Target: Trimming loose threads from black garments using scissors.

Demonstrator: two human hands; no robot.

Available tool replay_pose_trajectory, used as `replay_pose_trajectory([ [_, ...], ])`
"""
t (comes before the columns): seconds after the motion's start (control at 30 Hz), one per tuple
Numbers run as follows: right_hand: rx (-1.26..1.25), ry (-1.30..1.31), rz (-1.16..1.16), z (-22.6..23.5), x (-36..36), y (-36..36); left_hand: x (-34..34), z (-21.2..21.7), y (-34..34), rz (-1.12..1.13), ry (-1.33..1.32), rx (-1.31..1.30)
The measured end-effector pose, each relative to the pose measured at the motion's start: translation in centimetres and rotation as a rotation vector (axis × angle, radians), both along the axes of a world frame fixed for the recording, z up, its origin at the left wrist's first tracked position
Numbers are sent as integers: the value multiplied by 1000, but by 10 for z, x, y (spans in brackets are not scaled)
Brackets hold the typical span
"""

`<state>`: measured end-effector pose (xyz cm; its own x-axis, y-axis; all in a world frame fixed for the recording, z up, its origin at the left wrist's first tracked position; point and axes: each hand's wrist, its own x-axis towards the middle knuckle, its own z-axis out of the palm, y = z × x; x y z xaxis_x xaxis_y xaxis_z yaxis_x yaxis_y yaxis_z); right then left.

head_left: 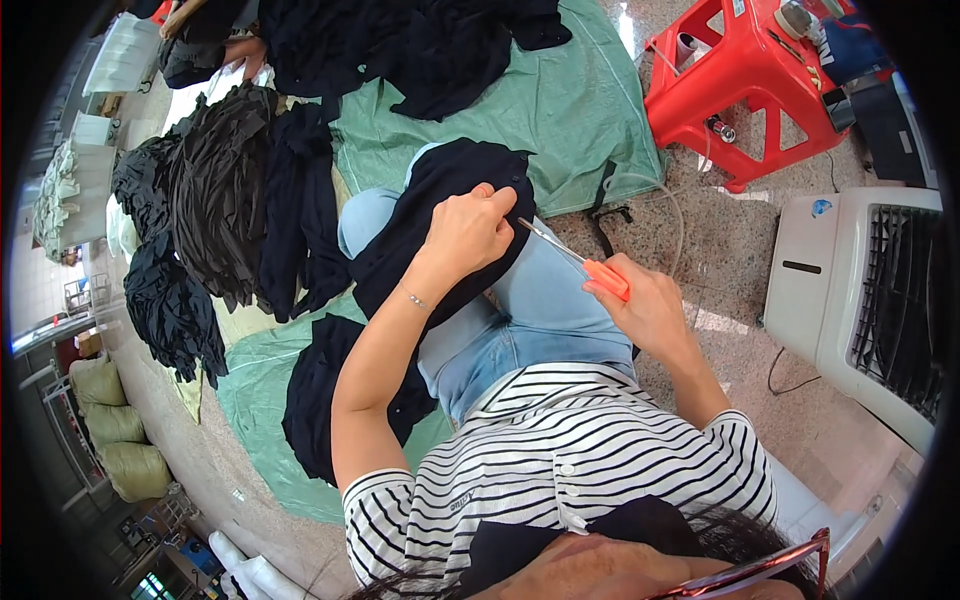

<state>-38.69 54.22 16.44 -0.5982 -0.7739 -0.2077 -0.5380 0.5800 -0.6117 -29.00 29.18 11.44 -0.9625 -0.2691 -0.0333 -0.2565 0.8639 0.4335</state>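
A dark navy garment (465,165) lies across my lap over light blue jeans. My left hand (470,230) is closed on it with the fingers curled, pinching the cloth near its right side. Orange-handled scissors (606,280) are in my right hand (648,305), gripped by the handles. Their metal blades point up and left, with the tips close to the garment's edge beside my left hand. Whether the tips touch the cloth, I cannot tell. Another dark garment (320,400) lies on the green sheet to the left of my lap.
Green sheeting (600,110) covers the floor ahead and left, with dark garments (440,60) heaped on it. More piled clothes (225,190) lie at left. A red stool (690,120) bearing small items stands front right, near a white air cooler (815,250). A thin hose crosses between.
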Motion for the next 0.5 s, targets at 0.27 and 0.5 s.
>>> replay_pose_trajectory([
  [0.27,12,-2,26,-3,0,-5,7,-1,-8,35,42,132],
  [0.5,79,-13,42,-1,-4,-5,4,-4,-6,70,100,92],
])
